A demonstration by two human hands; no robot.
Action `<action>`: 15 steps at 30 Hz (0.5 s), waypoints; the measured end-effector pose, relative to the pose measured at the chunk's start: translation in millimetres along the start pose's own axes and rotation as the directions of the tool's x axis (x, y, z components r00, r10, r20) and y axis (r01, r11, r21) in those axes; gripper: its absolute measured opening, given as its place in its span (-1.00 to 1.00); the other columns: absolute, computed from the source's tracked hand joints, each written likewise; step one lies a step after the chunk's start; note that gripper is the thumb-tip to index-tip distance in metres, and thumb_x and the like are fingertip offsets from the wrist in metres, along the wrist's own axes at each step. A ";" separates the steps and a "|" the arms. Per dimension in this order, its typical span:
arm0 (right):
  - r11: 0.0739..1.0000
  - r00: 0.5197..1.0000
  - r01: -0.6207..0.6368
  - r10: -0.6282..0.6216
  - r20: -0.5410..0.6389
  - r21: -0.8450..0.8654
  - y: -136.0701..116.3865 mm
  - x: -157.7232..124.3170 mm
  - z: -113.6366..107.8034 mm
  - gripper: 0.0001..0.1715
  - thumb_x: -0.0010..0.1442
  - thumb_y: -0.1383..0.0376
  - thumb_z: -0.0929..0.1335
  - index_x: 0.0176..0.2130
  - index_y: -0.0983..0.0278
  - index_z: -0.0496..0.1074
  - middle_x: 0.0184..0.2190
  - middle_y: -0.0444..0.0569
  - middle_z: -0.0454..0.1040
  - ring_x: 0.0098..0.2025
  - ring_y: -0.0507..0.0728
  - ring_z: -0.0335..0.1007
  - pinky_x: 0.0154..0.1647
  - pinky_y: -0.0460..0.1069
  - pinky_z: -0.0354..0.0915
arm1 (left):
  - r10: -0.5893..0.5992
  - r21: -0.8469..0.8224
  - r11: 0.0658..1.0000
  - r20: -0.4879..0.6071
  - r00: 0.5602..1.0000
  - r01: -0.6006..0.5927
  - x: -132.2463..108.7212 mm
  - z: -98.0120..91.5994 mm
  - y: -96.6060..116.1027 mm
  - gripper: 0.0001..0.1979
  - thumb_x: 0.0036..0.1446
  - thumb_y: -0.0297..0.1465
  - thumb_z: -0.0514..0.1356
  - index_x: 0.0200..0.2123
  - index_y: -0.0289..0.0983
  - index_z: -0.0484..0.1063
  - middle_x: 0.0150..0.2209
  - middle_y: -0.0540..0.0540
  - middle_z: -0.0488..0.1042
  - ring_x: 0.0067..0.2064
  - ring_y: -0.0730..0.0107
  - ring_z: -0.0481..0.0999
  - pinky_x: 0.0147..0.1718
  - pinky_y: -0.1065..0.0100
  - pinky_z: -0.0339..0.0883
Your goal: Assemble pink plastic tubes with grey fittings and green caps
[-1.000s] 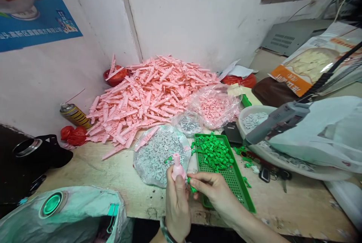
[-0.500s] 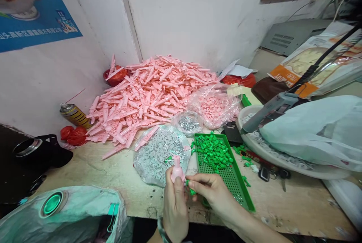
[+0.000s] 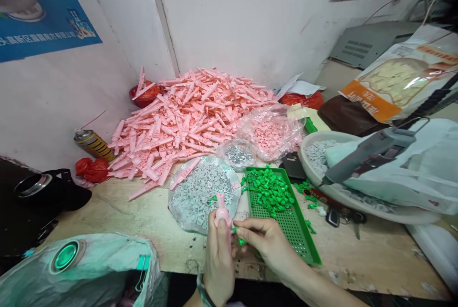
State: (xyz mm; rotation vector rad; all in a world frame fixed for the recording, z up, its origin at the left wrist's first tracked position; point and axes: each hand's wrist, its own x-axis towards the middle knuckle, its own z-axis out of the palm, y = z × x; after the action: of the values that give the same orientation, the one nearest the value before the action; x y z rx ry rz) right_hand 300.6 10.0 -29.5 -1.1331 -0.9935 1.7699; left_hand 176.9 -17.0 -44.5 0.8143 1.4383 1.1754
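At the near edge of the wooden bench my left hand (image 3: 219, 261) is wrapped round a small pink plastic piece (image 3: 222, 209) held upright. My right hand (image 3: 263, 242) pinches a small green plastic part (image 3: 239, 240) right beside the pink piece. Just beyond the hands lie a clear bag of grey parts (image 3: 200, 192) and a green perforated tray (image 3: 296, 230) with a heap of green parts at its far end.
A large pile of pink plastic pieces (image 3: 189, 121) fills the back of the bench. A powered hand tool (image 3: 368, 152) hangs on a cable over a white bowl of grey parts (image 3: 315, 154). A spray can (image 3: 91, 142) lies at the left; a pale bag (image 3: 82, 269) sits near left.
Both hands stay together at the bench edge, shifted slightly. The hanging tool has swung left and then back right above the bowl.
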 end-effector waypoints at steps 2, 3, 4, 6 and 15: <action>0.998 0.998 -0.056 0.056 0.020 0.024 -3.5 0.3 -0.2 -0.62 -0.16 0.01 0.56 -0.43 0.24 0.65 -0.59 -0.09 0.51 -0.57 0.00 0.34 -0.48 -0.10 0.34 | 0.054 -0.016 0.998 -0.011 0.998 -0.054 -3.9 0.1 -5.0 -0.42 0.20 0.06 0.00 0.08 -0.23 0.30 -0.09 -0.25 0.45 -0.10 0.11 0.45 -0.29 0.28 0.38; 0.997 0.997 -0.073 0.072 0.020 0.033 -4.7 0.4 0.2 -0.61 -0.17 0.01 0.56 -0.43 0.25 0.65 -0.59 -0.09 0.51 -0.57 0.00 0.33 -0.48 -0.10 0.33 | 0.077 -0.016 0.997 -0.021 0.997 -0.077 -5.5 0.2 -8.3 -0.42 0.20 0.06 -0.01 0.08 -0.23 0.29 -0.12 -0.24 0.45 -0.13 0.12 0.45 -0.30 0.28 0.38; 0.995 0.996 -0.087 0.086 0.017 0.043 -5.4 0.4 0.8 -0.60 -0.18 0.01 0.57 -0.43 0.26 0.65 -0.59 -0.08 0.51 -0.57 -0.01 0.33 -0.48 -0.10 0.32 | 0.098 -0.008 0.995 -0.030 0.995 -0.099 -6.5 0.3 -11.7 -0.43 0.21 0.06 -0.02 0.07 -0.23 0.29 -0.14 -0.23 0.45 -0.14 0.13 0.45 -0.29 0.28 0.37; 0.991 0.994 -0.114 0.113 0.006 0.068 -5.4 0.1 2.5 -0.58 -0.21 0.01 0.58 -0.42 0.27 0.65 -0.59 -0.09 0.50 -0.57 -0.01 0.32 -0.48 -0.11 0.31 | 0.166 0.024 0.986 -0.067 0.984 -0.165 -7.1 0.6 -17.0 -0.45 0.22 0.05 -0.03 0.05 -0.24 0.30 -0.13 -0.23 0.44 -0.11 0.13 0.44 -0.23 0.26 0.37; 0.977 0.986 0.152 -0.160 -0.043 -0.151 -1.2 -2.4 1.6 -0.70 -0.06 0.04 0.53 -0.38 0.19 0.67 -0.49 -0.05 0.51 -0.44 0.07 0.40 -0.42 -0.09 0.37 | 0.145 0.109 0.983 0.004 0.989 -0.145 0.5 1.4 -0.5 -0.45 0.27 0.00 -0.09 0.05 -0.27 0.33 -0.08 -0.26 0.45 -0.09 0.15 0.45 -0.23 0.27 0.38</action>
State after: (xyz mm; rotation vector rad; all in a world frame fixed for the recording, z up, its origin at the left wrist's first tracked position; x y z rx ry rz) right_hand 300.1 8.0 -27.2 -1.1540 -1.1629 1.5541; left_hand 178.2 -16.4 -45.0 1.0073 1.4765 1.2162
